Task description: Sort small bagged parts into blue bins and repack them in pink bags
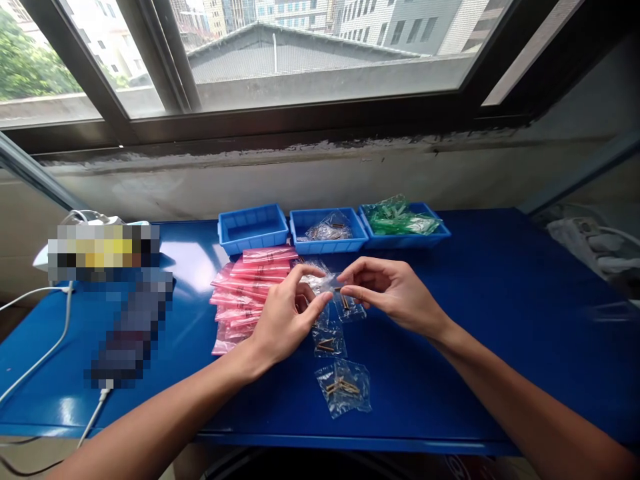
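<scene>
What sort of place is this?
Probably a small packing or sorting workspace by a window: a blue table with three blue trays, overlapping pink bags, and small clear bags holding thin brownish pieces.

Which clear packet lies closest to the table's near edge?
The clear plastic packet of brass-coloured pieces lowest in view; others lie farther back, toward the blue plastic trays.

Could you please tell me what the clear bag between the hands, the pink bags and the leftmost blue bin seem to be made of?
The clear bag is probably thin plastic film: it looks see-through with pale glints, though partly hidden. The pink bags suggest plastic film, glossy and creased, with bright highlights. The leftmost blue bin seems moulded plastic, with smooth, slightly shiny walls.
</scene>
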Motion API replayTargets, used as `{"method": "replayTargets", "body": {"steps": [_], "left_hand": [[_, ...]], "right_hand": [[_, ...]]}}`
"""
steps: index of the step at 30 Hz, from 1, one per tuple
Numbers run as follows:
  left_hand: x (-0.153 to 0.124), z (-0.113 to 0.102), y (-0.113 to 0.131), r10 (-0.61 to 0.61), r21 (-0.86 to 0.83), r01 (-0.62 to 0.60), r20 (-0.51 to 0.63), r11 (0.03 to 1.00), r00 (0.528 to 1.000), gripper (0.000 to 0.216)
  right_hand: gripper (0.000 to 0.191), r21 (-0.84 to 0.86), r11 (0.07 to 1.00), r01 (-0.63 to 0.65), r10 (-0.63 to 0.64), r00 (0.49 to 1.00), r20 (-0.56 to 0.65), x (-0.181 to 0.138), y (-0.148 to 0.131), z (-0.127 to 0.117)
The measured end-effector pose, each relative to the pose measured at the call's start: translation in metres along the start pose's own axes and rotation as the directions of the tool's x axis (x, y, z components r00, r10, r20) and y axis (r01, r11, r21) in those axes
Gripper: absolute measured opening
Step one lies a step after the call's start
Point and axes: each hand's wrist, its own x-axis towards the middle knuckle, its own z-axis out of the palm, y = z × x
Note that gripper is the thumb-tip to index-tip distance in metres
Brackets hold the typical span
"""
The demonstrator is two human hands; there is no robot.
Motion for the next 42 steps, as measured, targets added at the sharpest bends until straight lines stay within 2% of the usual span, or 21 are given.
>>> {"method": "replayTargets", "body": {"steps": [5, 12, 23, 29, 34, 37, 42], "left_hand": [[0.0008, -0.0006, -0.0018, -0.028, -0.011, 0.028, 0.0, 1.0, 1.0, 0.022], [0.0012, -0.0013, -0.0015, -0.056, -0.064, 0.054, -0.034, 0.997, 0.998, 0.027], [0.0014, -0.0008, -0.0013, -0.036, -0.034, 0.035, -0.024, 0.999, 0.999, 0.026], [0.0027, -0.0015, -0.0031, 0.048, 0.09, -0.037, -0.123, 0.995, 0.991, 0.018], [0.0007, -0.0009, -0.0018, 0.022, -0.017, -0.023, -0.093, 1.0, 0.995, 0.021], [-0.0013, -0.0002, -0.0009, 0.021, -0.081, -0.029, -0.097, 0.996, 0.995, 0.013], [-0.0018, 0.0002, -0.003, 0.073, -0.095, -0.086, -0.134, 0.992, 0.988, 0.013]], "right_hand": [[0.027, 0.086, 0.996, 0.004, -0.006, 1.0, 0.021, -0.0027, 0.0004, 0.0062], [0.03, 0.052, 0.997, -0.061, 0.058, 0.997, 0.058, -0.0014, 0.0011, 0.0041], [0.029, -0.011, 1.0, 0.011, -0.011, 1.0, -0.013, -0.0043, -0.0031, 0.0073], [0.027, -0.084, 0.994, 0.066, -0.071, 0.996, -0.058, -0.0054, -0.0013, 0.0072], [0.025, -0.007, 0.999, 0.05, -0.05, 0.997, -0.051, -0.0058, 0.0031, 0.0086], [0.023, -0.004, 0.995, 0.098, -0.098, 0.992, -0.082, -0.0064, 0.0045, 0.0097], [0.028, -0.149, 0.966, 0.21, -0.234, 0.958, -0.164, -0.0104, 0.0067, 0.0119]]}}
